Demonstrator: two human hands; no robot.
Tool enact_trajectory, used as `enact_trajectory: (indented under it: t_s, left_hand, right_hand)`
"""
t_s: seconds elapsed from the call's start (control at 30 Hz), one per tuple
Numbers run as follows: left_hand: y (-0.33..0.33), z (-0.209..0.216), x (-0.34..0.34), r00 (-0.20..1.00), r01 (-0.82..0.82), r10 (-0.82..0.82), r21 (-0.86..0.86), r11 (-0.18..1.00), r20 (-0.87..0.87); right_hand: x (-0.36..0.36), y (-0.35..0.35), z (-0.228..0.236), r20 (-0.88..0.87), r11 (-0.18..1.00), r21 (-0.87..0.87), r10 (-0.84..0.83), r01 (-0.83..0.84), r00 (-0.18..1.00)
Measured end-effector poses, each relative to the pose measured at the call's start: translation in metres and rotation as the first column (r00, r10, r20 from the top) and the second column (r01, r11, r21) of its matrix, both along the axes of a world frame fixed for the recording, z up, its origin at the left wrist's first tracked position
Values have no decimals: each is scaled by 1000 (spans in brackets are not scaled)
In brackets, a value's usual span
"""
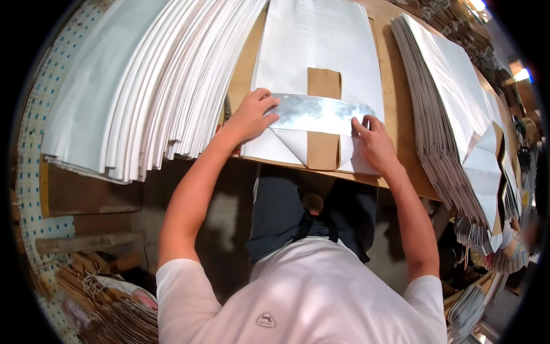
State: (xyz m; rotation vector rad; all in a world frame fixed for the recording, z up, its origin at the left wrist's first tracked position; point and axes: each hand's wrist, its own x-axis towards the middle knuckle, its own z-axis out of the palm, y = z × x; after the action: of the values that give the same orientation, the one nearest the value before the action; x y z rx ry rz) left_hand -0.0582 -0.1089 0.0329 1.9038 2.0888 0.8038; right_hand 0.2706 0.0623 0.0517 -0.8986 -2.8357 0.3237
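Observation:
A flat, shiny metal plate (321,113) lies crosswise over a white paper sheet or bag (315,34) on the table in front of me. My left hand (254,116) grips the plate's left end, thumb toward the near edge and fingers at the far one. At the other end, the fingers of my right hand (373,140) are closed on the right corner. A brown paper strip (323,152) runs under the plate and shows on both sides of it. Creased, folded paper is visible at the near end of the white piece.
Fanned white paper sheets (132,86) cover the table's left side. On the right stands a stack of white folded paper (441,74), with a partly opened piece (484,172) at its near end. The wooden table (395,114) shows between them. Brown bundles (114,315) lie low at left.

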Motion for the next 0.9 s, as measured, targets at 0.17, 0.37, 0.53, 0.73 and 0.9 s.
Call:
enact_trajectory:
  t_s: [0.17,0.37,0.53,0.73,0.9]
  left_hand:
    - [1,4,9,998,24,-24,0,1000,-52]
    - [0,9,15,982,104,-101,8,995,-158]
    - [-3,20,17,965,202,-215,-98,974,-147]
    - [-4,38,12,903,330,-377,-226,916,-208]
    - [-7,20,5,797,432,-415,-66,899,-438]
  right_hand:
    - [-3,4,5,100,996,5,87,-88,991]
    - [2,18,5,21,976,-100,197,-194,980]
    - [7,28,14,63,957,-94,280,-273,958]
    - [16,38,13,69,906,-45,422,-420,904]
    - [18,37,20,32,891,-78,451,-448,892]
